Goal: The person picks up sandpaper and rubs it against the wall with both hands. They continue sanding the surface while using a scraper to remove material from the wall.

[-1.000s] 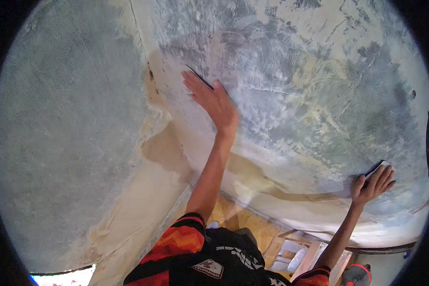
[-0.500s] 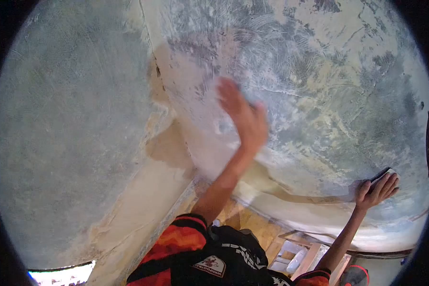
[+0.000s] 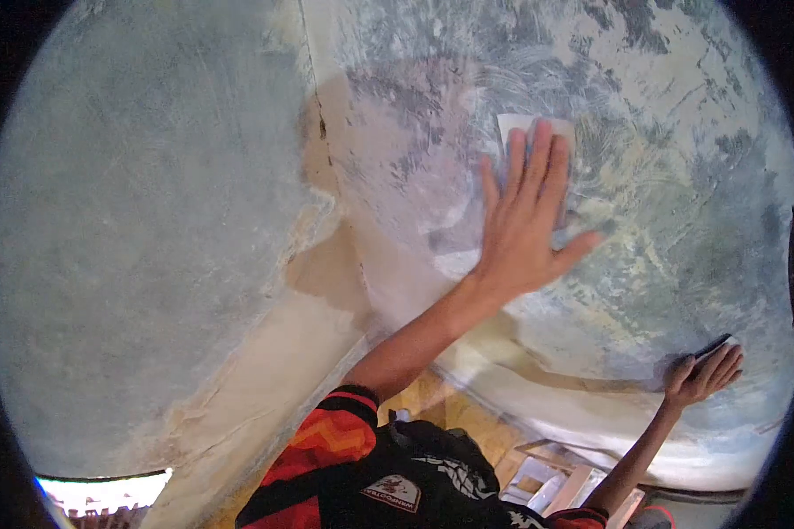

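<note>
My left hand (image 3: pixel 529 229) lies against the mottled grey-white wall (image 3: pixel 662 176), its fingers stretched and spread and the thumb out to the right. Beneath its fingertips a thin pale sheet (image 3: pixel 510 122) shows, pressed against the surface. Lower down at the right, my right hand (image 3: pixel 707 374) is closed over a small pad (image 3: pixel 719 344) with a dark edge and a light face, which touches the wall. The palm hides most of that pad.
A cracked seam (image 3: pixel 322 128) runs down beside a smoother grey surface (image 3: pixel 150 238) on the left. Below are a wooden frame with pale items (image 3: pixel 538 476) and a bright opening (image 3: pixel 106 494). A dark bag-like object (image 3: pixel 450 450) hangs at my chest.
My left hand has moved right and now lies spread over the pale sheet, which shows more clearly. The right hand and its pad appear slightly lower. The view has shifted a little.
</note>
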Motion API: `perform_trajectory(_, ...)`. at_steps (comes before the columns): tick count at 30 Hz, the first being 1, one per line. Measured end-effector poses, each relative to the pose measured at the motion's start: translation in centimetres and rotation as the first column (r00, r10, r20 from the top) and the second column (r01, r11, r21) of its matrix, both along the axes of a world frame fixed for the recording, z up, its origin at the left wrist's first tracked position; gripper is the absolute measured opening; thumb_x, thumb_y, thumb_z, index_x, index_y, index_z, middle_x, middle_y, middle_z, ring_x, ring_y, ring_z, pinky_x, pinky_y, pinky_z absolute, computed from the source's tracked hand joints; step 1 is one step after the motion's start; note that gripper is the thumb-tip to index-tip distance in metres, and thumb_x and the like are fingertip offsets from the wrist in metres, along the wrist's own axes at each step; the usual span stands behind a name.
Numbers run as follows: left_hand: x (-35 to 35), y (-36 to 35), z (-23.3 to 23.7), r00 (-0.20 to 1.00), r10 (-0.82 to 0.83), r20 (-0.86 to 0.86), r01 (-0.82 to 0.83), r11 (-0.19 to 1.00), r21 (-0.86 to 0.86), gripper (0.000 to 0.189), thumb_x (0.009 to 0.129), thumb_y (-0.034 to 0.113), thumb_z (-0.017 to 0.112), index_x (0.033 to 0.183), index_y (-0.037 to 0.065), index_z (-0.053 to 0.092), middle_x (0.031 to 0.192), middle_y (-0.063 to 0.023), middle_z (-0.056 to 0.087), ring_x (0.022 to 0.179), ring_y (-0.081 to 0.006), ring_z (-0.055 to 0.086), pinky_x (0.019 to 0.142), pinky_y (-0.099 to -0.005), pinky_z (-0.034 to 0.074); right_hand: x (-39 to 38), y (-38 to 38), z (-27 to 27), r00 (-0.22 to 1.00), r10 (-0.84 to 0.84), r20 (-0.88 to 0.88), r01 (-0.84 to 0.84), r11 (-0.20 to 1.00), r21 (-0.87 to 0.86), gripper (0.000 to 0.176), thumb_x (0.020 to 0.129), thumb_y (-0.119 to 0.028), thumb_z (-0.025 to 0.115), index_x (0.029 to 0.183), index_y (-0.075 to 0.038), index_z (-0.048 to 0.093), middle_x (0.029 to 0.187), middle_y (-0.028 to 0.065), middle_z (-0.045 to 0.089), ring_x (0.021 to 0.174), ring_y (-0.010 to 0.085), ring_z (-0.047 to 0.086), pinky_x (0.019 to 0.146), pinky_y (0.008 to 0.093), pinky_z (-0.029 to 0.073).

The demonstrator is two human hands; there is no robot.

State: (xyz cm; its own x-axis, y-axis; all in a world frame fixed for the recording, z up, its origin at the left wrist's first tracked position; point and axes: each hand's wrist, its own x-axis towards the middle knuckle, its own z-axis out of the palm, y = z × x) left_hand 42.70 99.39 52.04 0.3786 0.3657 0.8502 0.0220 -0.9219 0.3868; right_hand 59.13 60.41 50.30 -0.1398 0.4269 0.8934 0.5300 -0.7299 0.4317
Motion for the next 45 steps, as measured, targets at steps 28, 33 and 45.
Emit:
perform_trajectory(28, -2.0, 5.8, 1.0, 0.989, 0.145, -0.016, -0.145, 0.988, -0.047, 0.100, 0.091, 0.052, 0.059, 0.154, -0.004, 0.006, 0.160, -0.0293, 0.005, 0.150, -0.0416, 0.006, 0.117, -0.0588, 0.004, 0.1, 0.0, 0.3, 1.000, 0.005, 0.024, -0.005, 1.000, -0.005, 0.058, 0.100, -0.041, 0.046, 0.144, -0.002, 0.047, 0.150, 0.0210, 0.041, 0.141, 0.0396, 0.036, 0.117, 0.0548, 0.018)
perform_trajectory(33, -2.2, 1.0, 0.6, 0.998, -0.026, 0.051, 0.034, 0.986, -0.162, 0.101, 0.091, 0.049, 0.060, 0.152, -0.009, 0.005, 0.159, -0.0322, 0.005, 0.148, -0.0461, 0.006, 0.117, -0.0602, 0.005, -0.1, 0.0, 0.4, 1.000, -0.012, 0.014, 0.012, 1.000, -0.005, 0.058, 0.100, -0.041, 0.044, 0.143, -0.002, 0.048, 0.150, 0.0207, 0.042, 0.141, 0.0396, 0.036, 0.117, 0.0552, 0.018)
perform_trajectory(45, -1.3, -1.6, 8.1, 0.948, -0.141, -0.284, 0.209, 0.951, 0.227, 0.105, 0.090, 0.057, 0.055, 0.148, -0.016, 0.007, 0.155, -0.0392, 0.002, 0.146, -0.0522, 0.003, 0.119, -0.0562, 0.006, 0.4, -0.6, 0.2, 0.999, -0.037, -0.008, 0.037, 0.999, -0.010, 0.059, 0.100, -0.041, 0.041, 0.143, -0.001, 0.047, 0.150, 0.0225, 0.040, 0.142, 0.0414, 0.034, 0.118, 0.0566, 0.015)
